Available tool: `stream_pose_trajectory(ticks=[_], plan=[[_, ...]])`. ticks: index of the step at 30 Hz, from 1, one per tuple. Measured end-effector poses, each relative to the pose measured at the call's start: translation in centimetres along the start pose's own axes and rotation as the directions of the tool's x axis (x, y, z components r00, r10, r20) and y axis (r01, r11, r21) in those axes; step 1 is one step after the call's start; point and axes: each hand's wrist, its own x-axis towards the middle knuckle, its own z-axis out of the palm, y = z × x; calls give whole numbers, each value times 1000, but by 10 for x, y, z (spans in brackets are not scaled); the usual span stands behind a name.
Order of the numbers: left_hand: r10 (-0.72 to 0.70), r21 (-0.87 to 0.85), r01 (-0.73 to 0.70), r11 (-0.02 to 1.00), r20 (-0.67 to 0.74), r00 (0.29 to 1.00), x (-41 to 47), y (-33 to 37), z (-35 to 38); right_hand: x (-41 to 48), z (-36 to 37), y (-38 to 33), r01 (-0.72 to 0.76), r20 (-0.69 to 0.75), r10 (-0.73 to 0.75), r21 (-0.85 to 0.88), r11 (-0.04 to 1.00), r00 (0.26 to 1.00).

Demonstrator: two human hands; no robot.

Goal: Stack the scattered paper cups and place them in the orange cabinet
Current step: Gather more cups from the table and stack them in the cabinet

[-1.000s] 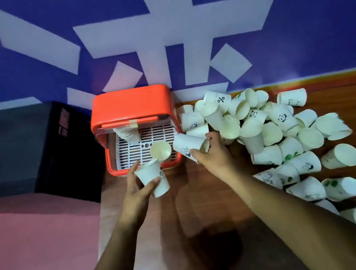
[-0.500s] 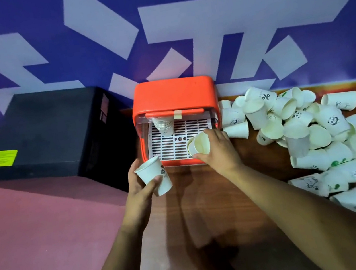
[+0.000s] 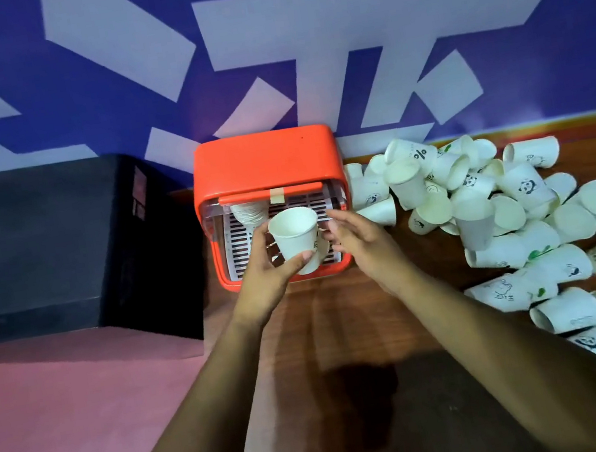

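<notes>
**Cup held at cabinet opening: left hand grasping, right hand released**

1. The left hand (image 3: 269, 273) grasps a white paper cup (image 3: 294, 235), thumb across the near side and fingers round the far side. The cup is upright with its mouth open to the camera. The end of a second white cup shows just under its base, behind the thumb (whether the two are nested cannot be confirmed).

2. The right hand (image 3: 359, 241) holds nothing. Its fingers are extended and relaxed just beside the cup's right wall; contact with the cup cannot be determined.

3. The orange plastic cabinet (image 3: 265, 164) with rounded corners stands directly beyond both hands, its front open. The held cup is in front of this opening, above the white slatted rack (image 3: 239, 245) inside.

4. A stack of white paper cups (image 3: 247, 212) stands in the cabinet, beyond the left hand's fingertips at the back left of the rack. A strip of beige tape (image 3: 277, 194) sits on the orange bar above it.

5. A heap of loose white paper cups (image 3: 480, 204), most on their sides and several printed with pandas, lies to the right of the right hand on the brown wooden table (image 3: 342, 320).

6. A black box (image 3: 38, 247) stands well to the left of the left hand.
</notes>
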Motion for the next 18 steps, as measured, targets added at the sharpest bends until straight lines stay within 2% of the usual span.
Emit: stream_pose_trajectory(ticks=[5,11,14,18], plan=[[64,67,-71,995,106,992,21,5,15,1,-3,-7,24,-21,-22,80,997,1000],[18,16,-20,1000,117,993,22,1,4,4,6,3,63,25,-63,-13,998,998],[5,19,-7,1000,111,994,21,-5,2,6,11,12,97,3,-97,-63,993,995],[-36,27,33,999,109,993,18,-15,8,7,8,28,82,30,-78,-170,982,996]])
